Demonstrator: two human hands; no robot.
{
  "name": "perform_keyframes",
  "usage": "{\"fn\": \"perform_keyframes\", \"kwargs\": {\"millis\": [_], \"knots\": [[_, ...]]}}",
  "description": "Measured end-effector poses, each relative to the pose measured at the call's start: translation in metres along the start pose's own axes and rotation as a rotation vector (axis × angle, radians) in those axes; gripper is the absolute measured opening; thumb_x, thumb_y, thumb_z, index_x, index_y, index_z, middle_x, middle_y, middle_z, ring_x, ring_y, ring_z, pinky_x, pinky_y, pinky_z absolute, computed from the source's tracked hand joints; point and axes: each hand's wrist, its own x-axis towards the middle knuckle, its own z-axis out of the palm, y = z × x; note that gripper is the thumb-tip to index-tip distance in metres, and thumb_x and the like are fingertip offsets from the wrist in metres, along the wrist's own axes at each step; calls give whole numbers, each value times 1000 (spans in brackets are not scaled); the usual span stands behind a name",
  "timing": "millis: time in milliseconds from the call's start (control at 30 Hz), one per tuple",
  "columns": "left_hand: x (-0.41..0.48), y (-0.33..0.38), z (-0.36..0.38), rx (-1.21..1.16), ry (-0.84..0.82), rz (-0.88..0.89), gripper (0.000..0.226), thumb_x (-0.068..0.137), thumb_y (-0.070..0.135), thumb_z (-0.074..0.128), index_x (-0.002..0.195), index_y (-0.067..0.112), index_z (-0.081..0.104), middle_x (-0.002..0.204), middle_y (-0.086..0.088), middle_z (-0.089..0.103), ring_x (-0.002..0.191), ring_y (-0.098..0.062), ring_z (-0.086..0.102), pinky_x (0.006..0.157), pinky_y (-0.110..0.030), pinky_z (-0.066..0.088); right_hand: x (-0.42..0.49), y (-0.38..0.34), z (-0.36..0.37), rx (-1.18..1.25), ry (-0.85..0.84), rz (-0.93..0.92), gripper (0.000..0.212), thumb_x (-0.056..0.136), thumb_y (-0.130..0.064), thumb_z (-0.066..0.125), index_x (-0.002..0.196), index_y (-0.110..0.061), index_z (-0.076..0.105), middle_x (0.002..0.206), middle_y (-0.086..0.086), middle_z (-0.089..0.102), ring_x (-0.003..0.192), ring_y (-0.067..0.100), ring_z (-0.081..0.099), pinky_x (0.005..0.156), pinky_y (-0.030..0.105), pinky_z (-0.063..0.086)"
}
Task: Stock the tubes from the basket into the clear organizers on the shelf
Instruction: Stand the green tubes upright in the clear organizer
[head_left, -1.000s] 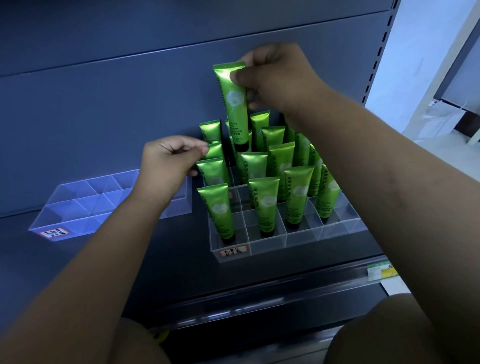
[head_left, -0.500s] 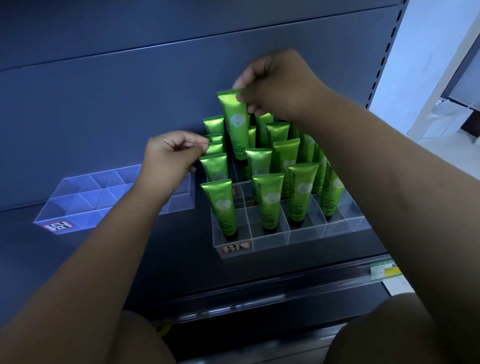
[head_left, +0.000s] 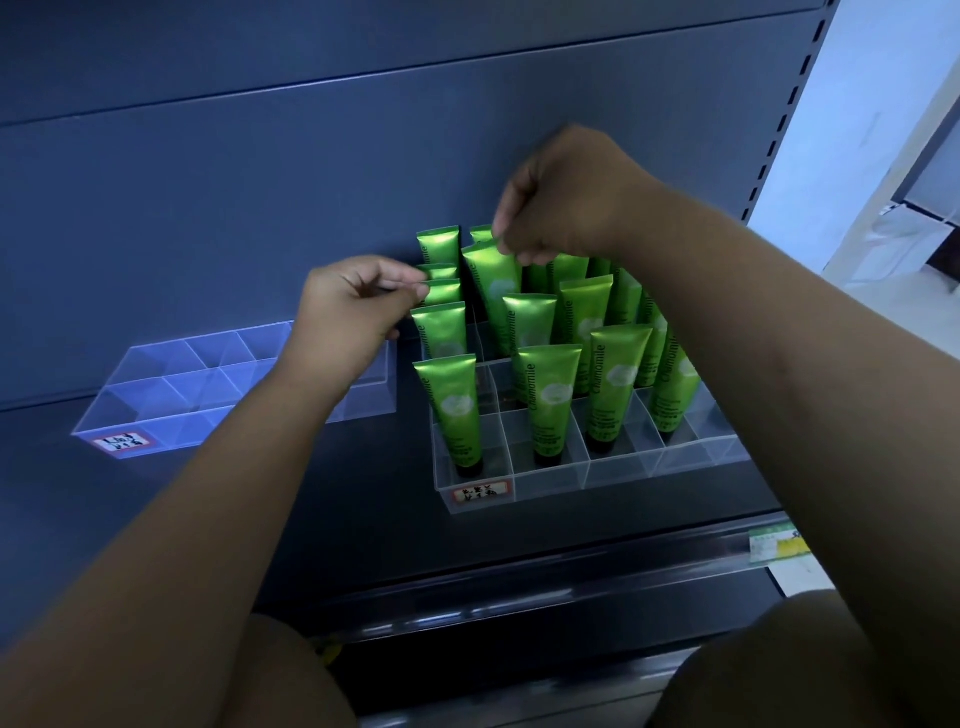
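A clear organizer (head_left: 550, 480) on the dark shelf holds several upright green tubes, caps down. My right hand (head_left: 566, 200) pinches the crimped top of one green tube (head_left: 496, 291), which stands low in a compartment of the second column near the back. My left hand (head_left: 353, 306) hovers at the organizer's left side, its curled fingertips touching the top edge of a left-column tube (head_left: 441, 293); I cannot tell if they pinch it. The basket is out of view.
A second clear organizer (head_left: 166, 415) with a red-edged label sits to the left, its compartments bare. The shelf's front rail (head_left: 519, 587) carries a yellow-green price tag (head_left: 776, 543). The blue back panel rises behind. My knees show at the bottom.
My right hand has lowered the held tube from well above the others down into the organizer. My left hand stayed at the left-column tubes.
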Motion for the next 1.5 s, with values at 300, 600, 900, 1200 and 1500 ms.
{"fn": "perform_keyframes", "kwargs": {"millis": [300,600,900,1200,1500], "knots": [[0,-3,-2,7,6,-8,9,91,9,74,93,17,77,88,-1,75,78,-8,65,64,-25,57,4,11,9,11,-57,76,6,77,-2,81,82,-5,79,75,15,76,71,21,77,77,34,64],[0,0,1,16,-1,-3,12,92,9,73,89,20,75,87,-2,72,73,-4,61,60,-19,53,3,16,10,-29,-77,121,8,78,0,77,80,-8,77,76,12,77,71,18,77,81,39,63],[-3,2,2,18,5,-7,10,93,10,73,90,19,75,84,1,71,71,-1,61,59,-19,52,-2,15,5,-248,-82,59,16,78,-8,77,88,-20,79,84,1,76,66,7,61,58,18,43],[-3,0,3,23,13,-13,7,92,10,73,91,17,75,83,3,71,68,2,62,58,-20,52,-2,13,3,-268,-67,42,14,79,-13,77,89,-22,79,65,-10,66,57,2,57,55,19,41],[-2,-2,3,29,30,-10,4,92,11,74,91,15,76,76,9,70,68,-2,59,58,-20,50,-13,5,4,-446,4,-35,16,86,-24,66,91,-14,77,97,5,72,94,23,66,86,37,57]]}}
